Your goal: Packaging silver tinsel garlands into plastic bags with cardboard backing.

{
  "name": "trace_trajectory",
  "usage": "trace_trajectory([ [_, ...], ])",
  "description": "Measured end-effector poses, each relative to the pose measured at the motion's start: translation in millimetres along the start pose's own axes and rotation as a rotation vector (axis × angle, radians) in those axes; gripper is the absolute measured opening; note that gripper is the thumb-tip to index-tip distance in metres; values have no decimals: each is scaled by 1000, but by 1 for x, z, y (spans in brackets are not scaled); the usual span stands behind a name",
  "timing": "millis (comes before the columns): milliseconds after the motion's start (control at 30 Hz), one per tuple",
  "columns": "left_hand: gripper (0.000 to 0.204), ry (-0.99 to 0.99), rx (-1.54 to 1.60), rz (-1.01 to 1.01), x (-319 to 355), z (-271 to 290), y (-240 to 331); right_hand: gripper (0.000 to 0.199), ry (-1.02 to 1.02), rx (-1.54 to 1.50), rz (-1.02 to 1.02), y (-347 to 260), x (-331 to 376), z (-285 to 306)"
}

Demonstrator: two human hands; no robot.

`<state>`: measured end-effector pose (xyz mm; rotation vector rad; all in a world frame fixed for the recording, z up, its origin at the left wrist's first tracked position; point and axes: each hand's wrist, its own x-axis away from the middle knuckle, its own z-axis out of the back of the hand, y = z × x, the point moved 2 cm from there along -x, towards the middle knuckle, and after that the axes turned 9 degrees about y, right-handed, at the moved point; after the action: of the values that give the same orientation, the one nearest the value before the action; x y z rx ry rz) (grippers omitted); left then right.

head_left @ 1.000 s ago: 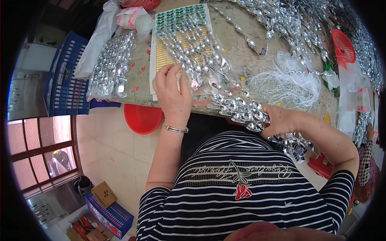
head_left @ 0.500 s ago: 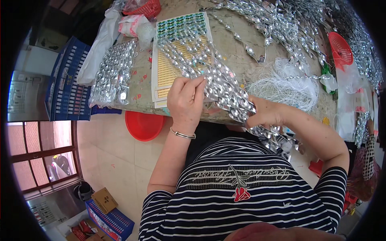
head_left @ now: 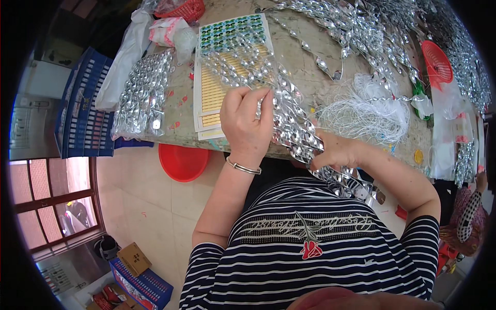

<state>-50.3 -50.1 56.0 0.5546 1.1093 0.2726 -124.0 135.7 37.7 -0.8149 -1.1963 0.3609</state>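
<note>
A bundle of shiny silver twisted strips [head_left: 295,124] runs slantwise from above the sticker sheet down over the table's front edge to my lap. My right hand [head_left: 338,150] is wrapped round the bundle's lower part. Further up, my left hand [head_left: 247,121] is closed at the bundle's left side, with thumb and fingertips pinched together against the strips. What exactly the pinch holds is too small to make out. Under the upper strip ends lies the sticker sheet [head_left: 211,106], with yellow rows and a green-blue patterned block at its top.
A packed bag of silver twists [head_left: 142,98] lies left on the table. White string [head_left: 367,111] is heaped right, near a red basket [head_left: 437,62]. More silver strips [head_left: 330,23] spread at the back. A red basin [head_left: 183,163] and blue crate [head_left: 85,103] stand left. Another person [head_left: 467,217] is far right.
My left hand has shifted slightly right and up along the bundle, still pinched. The right hand keeps its grip, and the bundle has moved a little.
</note>
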Motion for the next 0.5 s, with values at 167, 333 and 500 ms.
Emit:
trace_trajectory([
  [167,18,-8,-80,-116,-8,-8,0,74,-97,80,-28,-3,11,-2],
  [333,20,-114,-99,-114,-12,-14,1,83,-57,89,-10,-3,23,-3],
  [500,15,-135,-117,-69,-12,-17,0,103,-53,105,20,6,28,-3],
])
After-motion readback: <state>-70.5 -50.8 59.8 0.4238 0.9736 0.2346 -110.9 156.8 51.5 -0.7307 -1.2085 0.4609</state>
